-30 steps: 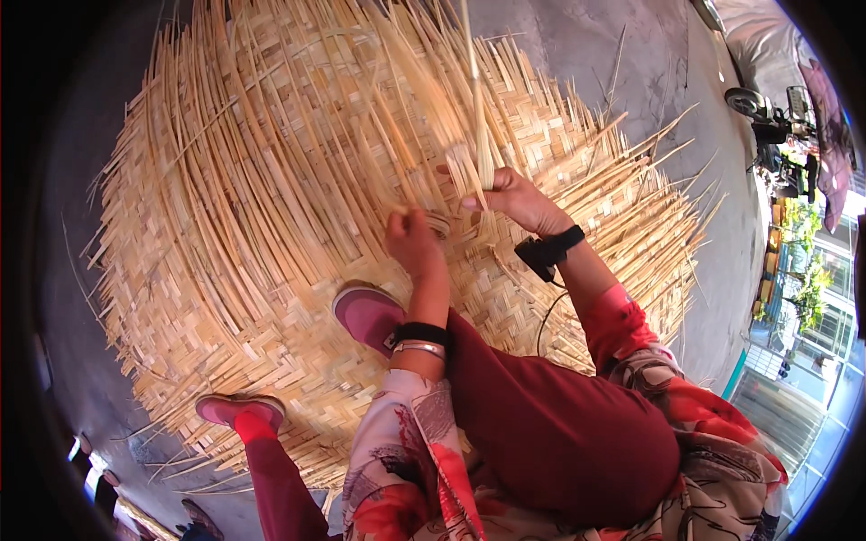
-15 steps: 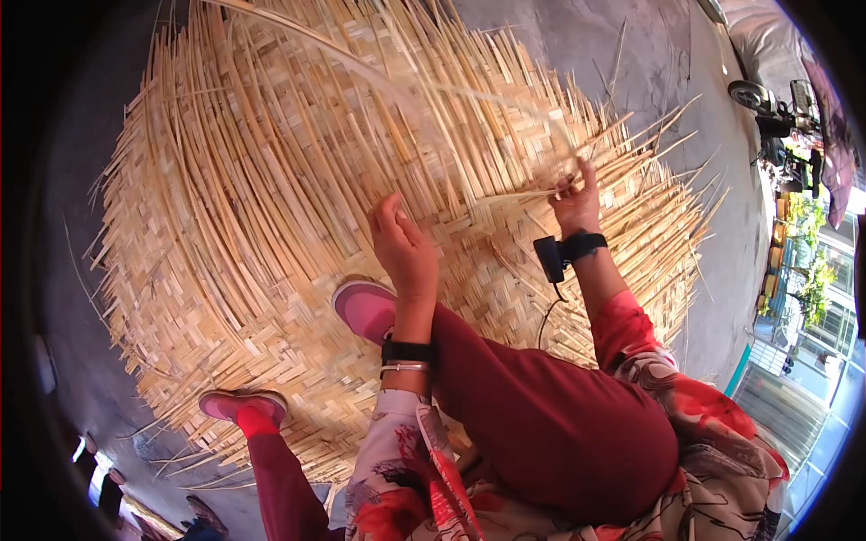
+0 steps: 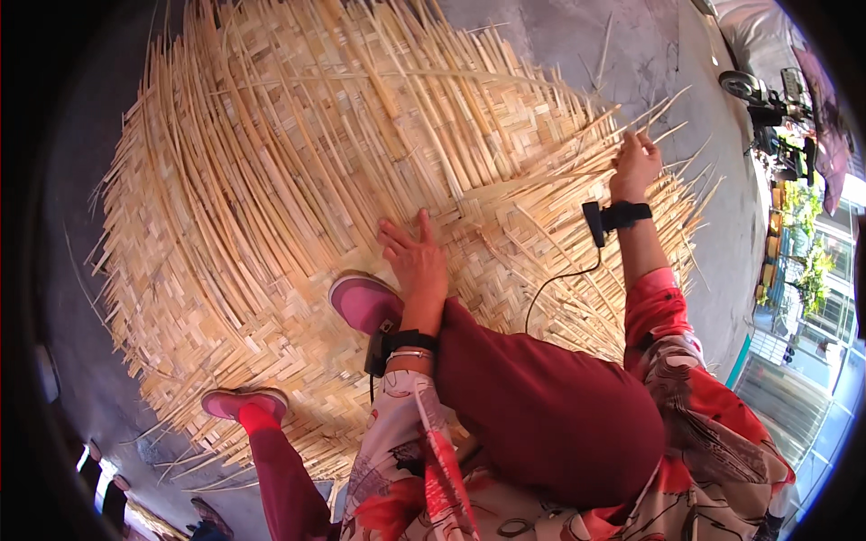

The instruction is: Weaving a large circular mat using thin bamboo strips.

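Note:
A large mat (image 3: 307, 316) of woven pale bamboo strips lies on the ground under my feet, with many loose strip ends over its upper part and frayed edges. My left hand (image 3: 417, 261) rests on the weave near my shoe with its fingers spread and nothing in them. Farther right, over the mat's right edge, my right hand (image 3: 637, 167) has its fingers curled together. A thin bamboo strip (image 3: 541, 183) runs from the mat's middle to these fingers, which seem to pinch its end. The fingertips are partly hidden.
My shoes (image 3: 365, 302) stand on the mat. Black bands circle both wrists; a cable (image 3: 552, 279) hangs from the right one. Grey floor (image 3: 577, 36) surrounds the mat. At the far right are a wheeled vehicle (image 3: 741, 86) and green plants (image 3: 812, 279).
My right hand has moved right and slightly away, out toward the mat's edge. My left hand has come down onto the weave with its fingers spreading. A blurred strip in the air has settled.

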{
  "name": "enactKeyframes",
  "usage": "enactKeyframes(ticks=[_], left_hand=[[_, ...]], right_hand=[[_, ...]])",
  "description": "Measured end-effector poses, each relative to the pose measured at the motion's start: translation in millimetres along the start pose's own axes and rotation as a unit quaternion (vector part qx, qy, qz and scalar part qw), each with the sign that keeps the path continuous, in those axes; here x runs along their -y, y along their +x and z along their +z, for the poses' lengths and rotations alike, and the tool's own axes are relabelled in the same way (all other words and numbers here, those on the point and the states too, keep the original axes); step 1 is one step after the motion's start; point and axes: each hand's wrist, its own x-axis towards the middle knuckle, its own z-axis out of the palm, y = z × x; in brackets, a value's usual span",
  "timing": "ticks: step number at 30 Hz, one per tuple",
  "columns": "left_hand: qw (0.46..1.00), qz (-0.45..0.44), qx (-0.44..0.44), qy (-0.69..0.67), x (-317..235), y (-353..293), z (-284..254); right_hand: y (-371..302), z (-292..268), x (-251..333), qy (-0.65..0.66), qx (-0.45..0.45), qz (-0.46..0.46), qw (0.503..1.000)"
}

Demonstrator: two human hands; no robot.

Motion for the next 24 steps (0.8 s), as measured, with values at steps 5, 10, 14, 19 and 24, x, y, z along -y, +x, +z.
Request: enactKeyframes(ticks=[5, 10, 14, 19, 24], left_hand=[[0.994, 0.043, 0.071, 0.064, -2.4, 5.5, -4.9], [0.989, 0.066, 0.092, -0.097, 18.4, 4.8, -32.5], [0.983, 0.014, -0.025, -0.184, 65.7, -20.8, -58.7], [0.949, -0.027, -0.058, -0.309, 148.4, -50.2, -113.3], [0.884, -0.075, -0.093, -0.452, 176.9, -80.3, -191.9]], right_hand=[[90.6, -79.3, 58.3, -0.033, -0.082, 0.002, 0.996], [143.5, -188.9, 91.9, -0.031, -0.127, -0.044, 0.99], [142.6, -283.8, 64.5, -0.102, 0.152, 0.146, 0.972], [52.2, -367.9, -54.0, -0.544, 0.306, 0.085, 0.777], [-23.5, -392.3, -132.9, -0.732, 0.328, 0.045, 0.595]])
